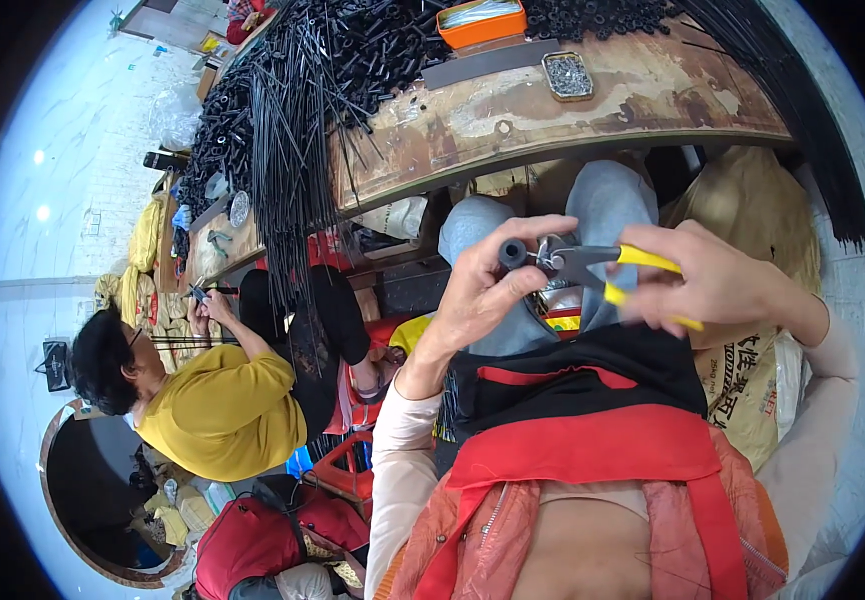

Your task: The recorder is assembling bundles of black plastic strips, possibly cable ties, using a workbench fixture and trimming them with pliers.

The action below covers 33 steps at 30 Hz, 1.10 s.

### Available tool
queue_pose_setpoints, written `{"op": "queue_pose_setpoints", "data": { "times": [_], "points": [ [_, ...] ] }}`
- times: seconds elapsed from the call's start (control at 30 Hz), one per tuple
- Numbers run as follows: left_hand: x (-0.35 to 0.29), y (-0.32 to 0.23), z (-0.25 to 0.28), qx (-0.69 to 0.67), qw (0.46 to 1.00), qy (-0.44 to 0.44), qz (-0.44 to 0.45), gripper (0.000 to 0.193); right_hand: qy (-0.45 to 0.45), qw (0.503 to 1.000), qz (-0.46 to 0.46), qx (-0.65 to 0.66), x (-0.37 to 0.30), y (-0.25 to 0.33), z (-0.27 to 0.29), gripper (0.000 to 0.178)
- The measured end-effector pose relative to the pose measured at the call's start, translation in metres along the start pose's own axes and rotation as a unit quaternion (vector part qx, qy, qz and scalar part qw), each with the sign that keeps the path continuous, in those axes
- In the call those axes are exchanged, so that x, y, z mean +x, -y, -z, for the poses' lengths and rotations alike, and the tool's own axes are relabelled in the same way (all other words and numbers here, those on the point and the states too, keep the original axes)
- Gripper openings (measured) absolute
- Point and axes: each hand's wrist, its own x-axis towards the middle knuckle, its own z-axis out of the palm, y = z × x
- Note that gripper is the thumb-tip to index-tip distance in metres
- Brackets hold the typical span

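Note:
Above my lap, my left hand (488, 285) is closed around a short black tube-like part (513, 253) with a round hollow end facing up. A small metal fitting, perhaps a clamp, sits beside it at the plier jaws. My right hand (698, 275) grips yellow-handled pliers (588, 262). Their dark jaws meet the metal fitting close to my left fingers. The lower handle and the fingers near it are blurred by motion. Whether the jaws are fully closed I cannot make out.
Ahead runs a worn wooden table (573, 110) bearing heaped black tubes (353, 60), long black rods (293, 140), an orange box (481, 22) and a small tray of metal pieces (567, 76). At left a co-worker in yellow (223, 410) sits handling something. Woven sacks (753, 200) stand at right.

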Motion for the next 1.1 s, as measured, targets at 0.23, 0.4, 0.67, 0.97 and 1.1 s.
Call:
{"op": "queue_pose_setpoints", "data": {
  "times": [0.23,0.4,0.67,0.97,1.1],
  "points": [
    [-0.001,-0.001,-0.005,0.003,1.0,-0.005,-0.004,0.054,0.007,1.0,0.025,-0.014,0.002,0.002,-0.002,0.03],
    [-0.002,-0.005,-0.001,0.014,1.0,0.005,0.022,0.03,0.012,0.995,0.047,-0.088,0.021,-0.026,-0.012,0.028],
    [-0.004,0.008,0.001,0.067,0.995,-0.057,0.04,0.02,0.044,0.998,0.004,-0.036,0.017,-0.001,-0.008,0.037],
    [-0.001,0.009,0.0,0.05,0.997,-0.043,0.036,0.021,0.08,0.99,-0.081,0.08,0.016,0.001,-0.012,0.035],
    [-0.001,0.013,0.004,0.048,0.995,-0.016,0.09,0.019,0.067,0.99,-0.107,0.066,0.028,-0.016,-0.02,0.035]
  ]
}}
